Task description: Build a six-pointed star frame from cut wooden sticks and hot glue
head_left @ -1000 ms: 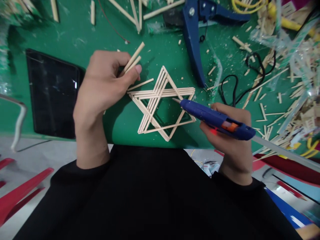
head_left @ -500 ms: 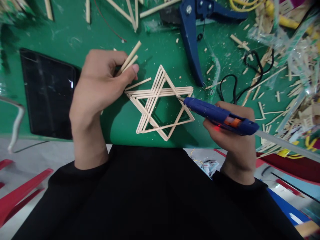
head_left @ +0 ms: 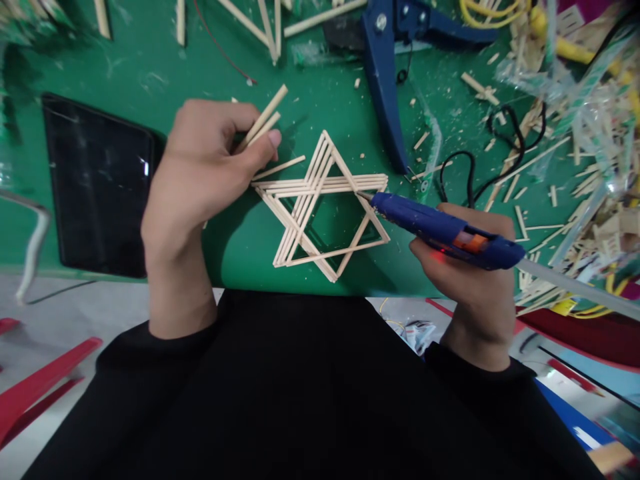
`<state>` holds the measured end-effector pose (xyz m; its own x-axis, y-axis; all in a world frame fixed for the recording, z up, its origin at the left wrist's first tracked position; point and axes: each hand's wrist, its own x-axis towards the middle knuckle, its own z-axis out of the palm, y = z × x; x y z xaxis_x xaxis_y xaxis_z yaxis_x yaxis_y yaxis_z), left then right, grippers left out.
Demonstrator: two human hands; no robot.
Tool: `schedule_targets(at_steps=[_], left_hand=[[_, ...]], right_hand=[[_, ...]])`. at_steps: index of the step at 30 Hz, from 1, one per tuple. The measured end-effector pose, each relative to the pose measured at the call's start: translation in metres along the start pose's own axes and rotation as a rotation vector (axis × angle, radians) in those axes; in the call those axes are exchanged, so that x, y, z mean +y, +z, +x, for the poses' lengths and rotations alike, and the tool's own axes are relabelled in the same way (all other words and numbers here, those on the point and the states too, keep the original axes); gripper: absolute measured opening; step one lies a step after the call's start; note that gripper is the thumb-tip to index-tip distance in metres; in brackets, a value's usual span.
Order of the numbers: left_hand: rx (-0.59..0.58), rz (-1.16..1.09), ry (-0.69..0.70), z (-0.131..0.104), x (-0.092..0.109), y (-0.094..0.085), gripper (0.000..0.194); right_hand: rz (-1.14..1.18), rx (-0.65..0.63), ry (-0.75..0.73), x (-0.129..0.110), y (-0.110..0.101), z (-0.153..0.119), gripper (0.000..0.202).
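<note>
A six-pointed star of thin wooden sticks (head_left: 306,220) lies flat at the table's near edge. My right hand (head_left: 470,267) is closed around a blue hot glue gun (head_left: 425,220) with a red light showing, a pale glue stick (head_left: 575,287) coming out of its back. The nozzle is at the star's upper right crossing; whether it touches cannot be made out. Left of the star, my left hand (head_left: 205,160) is closed on wooden sticks (head_left: 265,120), with two ends jutting past the thumb. One loose thin stick (head_left: 280,168) lies beside the star's left point, partly behind the fingers.
A dark tablet-like device (head_left: 100,190) lies left of my left hand. Blue-handled cutters (head_left: 383,87) lie beyond the star. Stick offcuts and plastic scraps (head_left: 585,173) cover the right side, near a black cord (head_left: 470,173). More sticks (head_left: 270,33) lie at the far edge.
The glue gun's nozzle has drawn back very slightly to the right from the star's crossing. My left hand keeps its hold on the sticks, and the whole view has shifted a little.
</note>
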<state>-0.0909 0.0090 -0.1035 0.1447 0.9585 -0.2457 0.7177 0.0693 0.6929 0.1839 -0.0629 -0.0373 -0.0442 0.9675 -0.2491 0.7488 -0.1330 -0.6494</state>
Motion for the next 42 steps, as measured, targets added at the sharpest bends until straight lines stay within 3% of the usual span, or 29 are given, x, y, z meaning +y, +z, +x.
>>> schedule_targets(at_steps=[15,32,35,39,42], left_hand=[[-0.010,0.028,-0.042,0.000,0.004,-0.001,0.030],[0.037,-0.077,0.042,0.000,0.000,0.001,0.036],[0.034,-0.131,0.084,-0.003,-0.005,0.000,0.034],[0.058,-0.158,0.167,-0.013,-0.008,-0.004,0.053],[0.083,-0.001,0.103,-0.019,-0.005,-0.008,0.062]], right_hand=[[0.028,-0.026,0.000,0.000,-0.003,-0.002,0.038],[0.029,-0.019,0.035,0.004,-0.004,-0.004,0.034],[-0.045,0.085,-0.007,0.014,-0.006,-0.001,0.030],[-0.288,0.279,-0.105,0.046,-0.017,0.010,0.028],[-0.522,0.333,-0.018,0.076,-0.026,0.023,0.037]])
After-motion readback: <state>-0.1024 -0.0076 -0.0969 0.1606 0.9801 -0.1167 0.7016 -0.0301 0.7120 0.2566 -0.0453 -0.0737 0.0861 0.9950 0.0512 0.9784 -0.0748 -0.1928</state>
